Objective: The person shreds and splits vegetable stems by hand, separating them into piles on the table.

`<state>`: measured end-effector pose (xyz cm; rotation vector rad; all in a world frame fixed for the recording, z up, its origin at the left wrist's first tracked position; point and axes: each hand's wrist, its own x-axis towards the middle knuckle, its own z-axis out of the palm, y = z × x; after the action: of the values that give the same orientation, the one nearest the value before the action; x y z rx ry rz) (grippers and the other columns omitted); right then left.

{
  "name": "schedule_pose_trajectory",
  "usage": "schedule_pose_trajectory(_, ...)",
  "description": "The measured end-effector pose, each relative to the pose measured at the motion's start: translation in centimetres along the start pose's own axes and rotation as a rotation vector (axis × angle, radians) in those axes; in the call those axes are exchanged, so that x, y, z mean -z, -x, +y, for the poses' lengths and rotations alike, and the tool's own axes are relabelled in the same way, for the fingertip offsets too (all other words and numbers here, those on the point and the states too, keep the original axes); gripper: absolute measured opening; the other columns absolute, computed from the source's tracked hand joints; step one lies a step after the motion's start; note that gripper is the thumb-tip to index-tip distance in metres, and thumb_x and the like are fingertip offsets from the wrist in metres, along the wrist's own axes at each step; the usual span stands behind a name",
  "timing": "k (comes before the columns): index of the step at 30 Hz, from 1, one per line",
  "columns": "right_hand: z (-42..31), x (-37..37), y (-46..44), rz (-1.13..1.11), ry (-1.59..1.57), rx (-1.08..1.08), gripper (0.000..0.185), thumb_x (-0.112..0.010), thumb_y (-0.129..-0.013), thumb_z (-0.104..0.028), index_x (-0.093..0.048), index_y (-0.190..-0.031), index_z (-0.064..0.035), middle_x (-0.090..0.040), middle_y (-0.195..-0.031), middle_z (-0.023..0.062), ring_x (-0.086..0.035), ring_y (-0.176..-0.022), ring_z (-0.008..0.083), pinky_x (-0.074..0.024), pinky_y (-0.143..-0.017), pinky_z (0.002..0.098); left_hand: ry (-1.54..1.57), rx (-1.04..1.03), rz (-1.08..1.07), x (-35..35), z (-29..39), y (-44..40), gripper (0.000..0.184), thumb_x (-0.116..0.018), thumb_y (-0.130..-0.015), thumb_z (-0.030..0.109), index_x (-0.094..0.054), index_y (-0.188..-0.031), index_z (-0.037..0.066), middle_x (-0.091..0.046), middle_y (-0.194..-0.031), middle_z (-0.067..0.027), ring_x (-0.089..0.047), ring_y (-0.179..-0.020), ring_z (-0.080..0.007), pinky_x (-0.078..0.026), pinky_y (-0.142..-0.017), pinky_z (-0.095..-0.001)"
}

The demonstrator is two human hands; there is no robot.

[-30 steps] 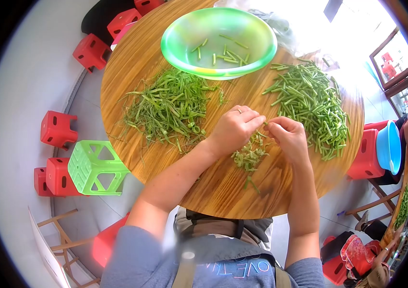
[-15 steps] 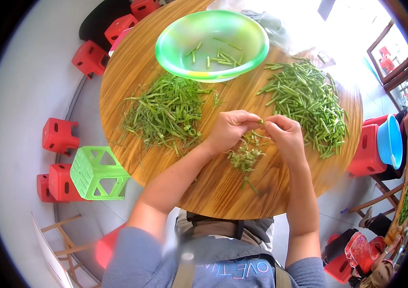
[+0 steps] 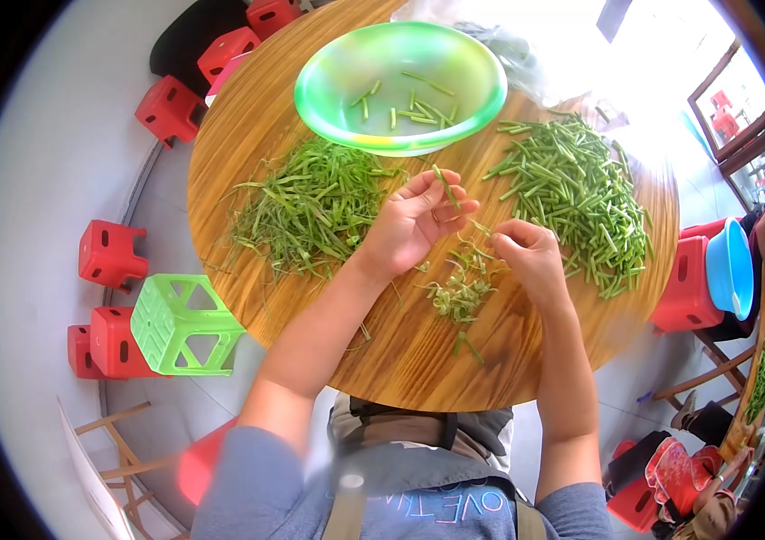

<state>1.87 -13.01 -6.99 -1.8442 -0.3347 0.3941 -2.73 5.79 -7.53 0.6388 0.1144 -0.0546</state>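
My left hand (image 3: 416,219) is turned palm up above the table, its thumb and fingers closed on a short green stem piece (image 3: 445,186). To its right my right hand (image 3: 531,255) pinches a small pale green scrap (image 3: 481,229) at the fingertips. Below and between the hands lies a small heap of pale curled trimmings (image 3: 460,297). A pile of long thin green leaves (image 3: 310,211) is left of my left hand. Beyond my right hand spreads a large pile of cut green stems (image 3: 585,198).
A green and white basin (image 3: 310,103) with several stem pieces inside stands at the far side of the round wooden table (image 3: 418,369). Behind it is a clear plastic bag (image 3: 513,54). Stools surround the table, and a person (image 3: 661,463) sits at the lower right.
My hands were together at the fingertips and have come apart. The left hand has moved up and left and turned over, showing the stem piece; the right hand has hardly moved.
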Motion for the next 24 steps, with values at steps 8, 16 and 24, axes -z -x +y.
schedule_pose_trajectory(8, -0.3, -0.3, 0.1, -0.064, 0.247, 0.118, 0.012, -0.061, -0.077, -0.01, -0.066, -0.08, 0.0009, -0.056, -0.06, 0.0026, -0.046, -0.053, 0.0064, -0.0385, -0.05, 0.0223, -0.1, 0.028, -0.106, 0.8, 0.8, -0.3, 0.021, -0.052, -0.092, 0.017, -0.055, -0.108, 0.002, -0.058, -0.087, -0.002, -0.047, -0.063, -0.0056, -0.039, -0.058, -0.0181)
schedule_pose_trajectory(16, -0.2, 0.1, -0.1, -0.058, 0.131, 0.077, 0.015, -0.064, -0.082, -0.011, -0.066, -0.094, -0.002, -0.057, -0.071, 0.0019, -0.047, -0.057, 0.0057, -0.0394, -0.052, 0.0217, -0.731, -0.066, 0.058, 0.4, 0.1, -0.2, 0.015, -0.057, -0.089, 0.012, -0.063, -0.096, 0.001, -0.06, -0.08, -0.0002, -0.05, -0.07, -0.0041, -0.041, -0.062, -0.0183)
schedule_pose_trajectory(24, 0.5, 0.0, -0.2, -0.059, 0.038, 0.247, 0.015, -0.064, -0.083, -0.011, -0.064, -0.093, 0.0002, -0.058, -0.073, 0.0033, -0.049, -0.06, 0.0079, -0.0405, -0.053, 0.0229, -1.076, -0.096, -0.051, 0.6, -0.2, -0.1, 0.015, -0.054, -0.09, 0.013, -0.062, -0.092, 0.0, -0.06, -0.077, -0.0013, -0.051, -0.072, -0.0071, -0.042, -0.066, -0.0226)
